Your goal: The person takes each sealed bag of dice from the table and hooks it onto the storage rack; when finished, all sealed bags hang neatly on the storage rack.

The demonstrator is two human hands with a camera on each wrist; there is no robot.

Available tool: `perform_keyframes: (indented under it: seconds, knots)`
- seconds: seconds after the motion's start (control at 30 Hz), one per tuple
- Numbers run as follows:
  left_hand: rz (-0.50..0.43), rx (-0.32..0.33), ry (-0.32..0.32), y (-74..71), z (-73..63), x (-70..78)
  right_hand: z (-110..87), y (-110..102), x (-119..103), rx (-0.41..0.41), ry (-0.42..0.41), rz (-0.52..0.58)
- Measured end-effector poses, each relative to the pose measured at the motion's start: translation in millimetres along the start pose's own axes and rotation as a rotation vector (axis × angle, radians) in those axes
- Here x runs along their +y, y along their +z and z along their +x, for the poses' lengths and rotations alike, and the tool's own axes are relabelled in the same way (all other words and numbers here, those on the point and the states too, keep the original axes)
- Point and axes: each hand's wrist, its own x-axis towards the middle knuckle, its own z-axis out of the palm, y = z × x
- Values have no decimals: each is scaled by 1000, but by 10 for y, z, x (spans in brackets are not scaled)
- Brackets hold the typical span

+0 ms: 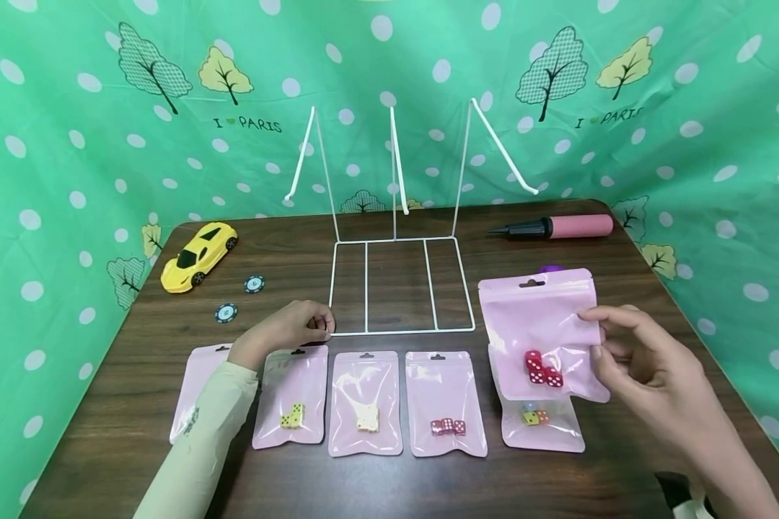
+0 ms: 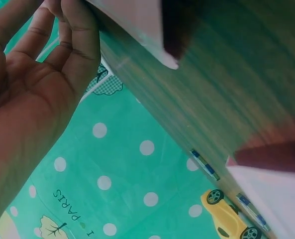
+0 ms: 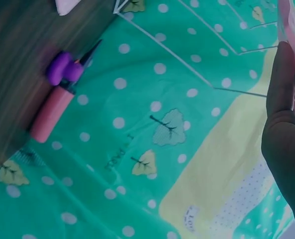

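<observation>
My right hand (image 1: 656,375) pinches the right edge of a pink zip bag (image 1: 532,310) with red dice (image 1: 544,371) inside, held up over another bag (image 1: 545,436) of coloured dice. With thumb and fingers, my left hand (image 1: 298,324) grips the front left corner of a white wire rack (image 1: 402,332) with three hooked arms. Nearer me lie pink bags with yellow dice (image 1: 298,393), with white dice (image 1: 366,386) and with red dice (image 1: 443,389). A further pink bag (image 1: 191,389) at the far left is partly hidden by my left sleeve.
At the back left stand a yellow toy car (image 1: 201,256) and two poker chips (image 1: 254,283). A pink and black hand pump (image 1: 558,227) lies at the back right, close to a purple object (image 3: 62,68). A green polka-dot curtain (image 1: 389,65) hangs behind the table.
</observation>
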Motion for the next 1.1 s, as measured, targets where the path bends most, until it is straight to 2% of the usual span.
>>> perform_keyframes:
  seconds: [0.1,0.3,0.57,0.77,0.9,0.97,1.1]
  knots:
    - [-5,-4,-5,-12,-2,3,58,11,-38,3,-28,27]
    - [-8,-15,1,-17,-4,-16,190,55,-112,50,-35,171]
    - [-6,-9,11,3,1,-33,387,74,-181,104,-33,148]
    - [-12,-11,7,-3,-1,-26,485,63,-205,133,-9,333]
    - [-15,-8,4,-6,-7,-23,553,80,-197,179,-45,474]
    - [-18,-6,3,-6,-13,-20,587,91,-193,190,-69,509]
    - [-33,-5,-5,-2,-21,-16,634,95,-229,192,-21,453]
